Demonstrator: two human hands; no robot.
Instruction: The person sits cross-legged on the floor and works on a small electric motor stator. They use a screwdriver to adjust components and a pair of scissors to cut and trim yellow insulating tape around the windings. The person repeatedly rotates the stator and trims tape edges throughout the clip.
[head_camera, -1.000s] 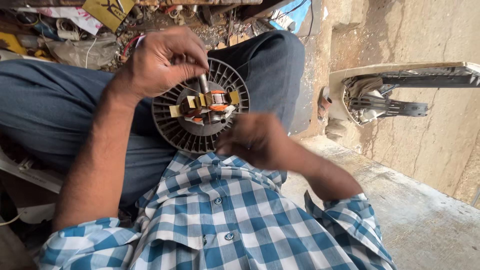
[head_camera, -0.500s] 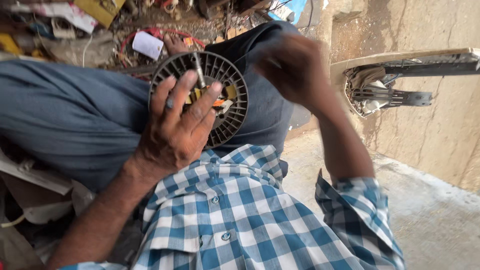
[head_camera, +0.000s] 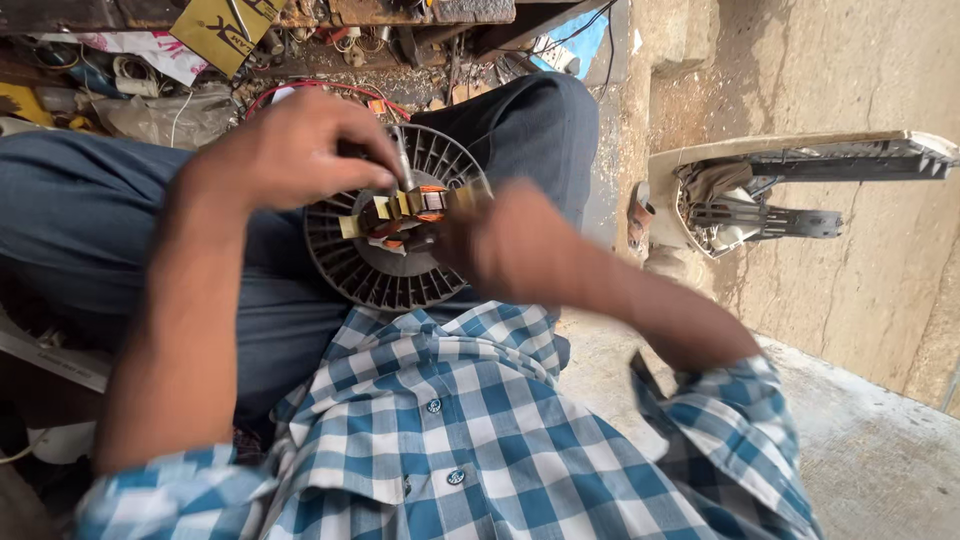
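So the person is sitting with a round black slotted fan guard (head_camera: 385, 270) resting on their lap, on the dark blue trousers (head_camera: 90, 230). In the middle of it sits a small motor core (head_camera: 405, 212), copper-orange windings and yellowish metal plates, with a thin metal shaft (head_camera: 403, 160) sticking up out of it.

The left hand (head_camera: 290, 150) is up over the top-left edge of the guard, fingers curled in tight, pinching at the shaft or just beside it. Can't tell exactly how much of it the fingertips have hold of, they bunch right at its base.

The right hand (head_camera: 510, 245) is at the right side of the motor core, touching or nearly touching it, but it's badly motion-blurred. Honestly can't tell how far its fingers are spread or whether it has hold of anything.

Blue and white checked shirt (head_camera: 450, 430) fills the bottom of the view. Behind the knees there's a messy pile of wires and scraps (head_camera: 330, 30). Off to the right, well apart from the hands, a pale plastic housing (head_camera: 790, 185) with dark parts inside lies against the rough wall.
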